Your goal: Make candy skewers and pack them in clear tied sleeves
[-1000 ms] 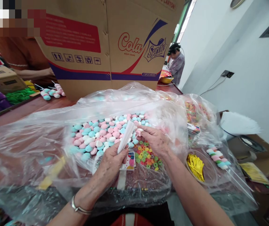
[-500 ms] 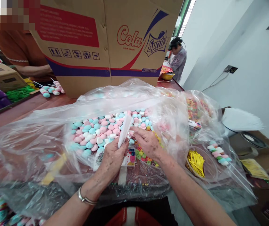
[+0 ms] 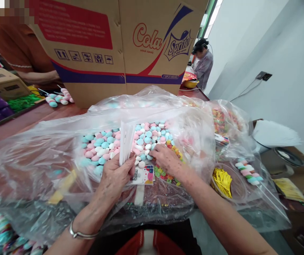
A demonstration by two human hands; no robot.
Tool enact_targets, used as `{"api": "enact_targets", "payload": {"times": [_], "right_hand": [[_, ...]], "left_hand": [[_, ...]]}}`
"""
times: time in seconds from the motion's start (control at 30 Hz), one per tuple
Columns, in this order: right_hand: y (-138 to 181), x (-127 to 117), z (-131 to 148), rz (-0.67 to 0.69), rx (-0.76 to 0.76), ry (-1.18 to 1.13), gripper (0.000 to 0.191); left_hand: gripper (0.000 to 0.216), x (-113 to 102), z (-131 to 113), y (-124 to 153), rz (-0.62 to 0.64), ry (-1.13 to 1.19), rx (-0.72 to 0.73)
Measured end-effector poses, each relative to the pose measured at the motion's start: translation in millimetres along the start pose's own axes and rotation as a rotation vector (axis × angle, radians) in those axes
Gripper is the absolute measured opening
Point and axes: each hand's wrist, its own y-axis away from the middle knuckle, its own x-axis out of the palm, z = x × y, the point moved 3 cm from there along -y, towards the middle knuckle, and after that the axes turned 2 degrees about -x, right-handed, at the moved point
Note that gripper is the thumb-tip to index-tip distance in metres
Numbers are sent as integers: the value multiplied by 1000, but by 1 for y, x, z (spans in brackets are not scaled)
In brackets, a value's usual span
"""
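My left hand [image 3: 118,168] is closed around a sheaf of thin white strips [image 3: 126,141] that stands upright from the fist; their exact kind is unclear. To its right, my right hand [image 3: 166,159] reaches down into the candies with its fingers bent together, and the fingertips are partly hidden. Pink, blue and white round candies [image 3: 105,144] lie heaped on clear plastic around both hands. Small colourful ring candies [image 3: 165,174] lie below my right hand. Printed cards [image 3: 144,176] with a colourful pattern rest between my hands.
Behind the heap stands a large cardboard box [image 3: 96,81]. On the right are gold twist ties [image 3: 222,181], a candy skewer [image 3: 248,171] and a stack of white sheets [image 3: 275,134]. Clear plastic sheeting [image 3: 27,156] covers the table front. Two people are beyond the box.
My left hand has moved left with the white strips, which now stand more upright and spread. My right hand has dipped slightly into the candies, away from the strips.
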Motion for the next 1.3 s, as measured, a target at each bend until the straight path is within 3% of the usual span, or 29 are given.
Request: {"api": "enact_targets", "payload": {"times": [0.1,0.2,0.33,0.53,0.83,1.3], "right_hand": [[2,-5,-6,-8,78,42,37],[7,-17,-11,9,152,84,32],[9,-18,-4,118,129,118,17],[3,-11,7,166,114,133,20],[6,-10,6,172,88,97,21],[-7,5,9,81,102,26,21]], "left_hand": [[25,-2,6,3,6,17,-16],[26,-3,10,3,29,6,-24],[28,0,9,4,54,-22,-17],[32,2,5,7,78,-54,20],[31,-7,18,2,87,-68,10],[24,1,11,4,82,-22,-24]]}}
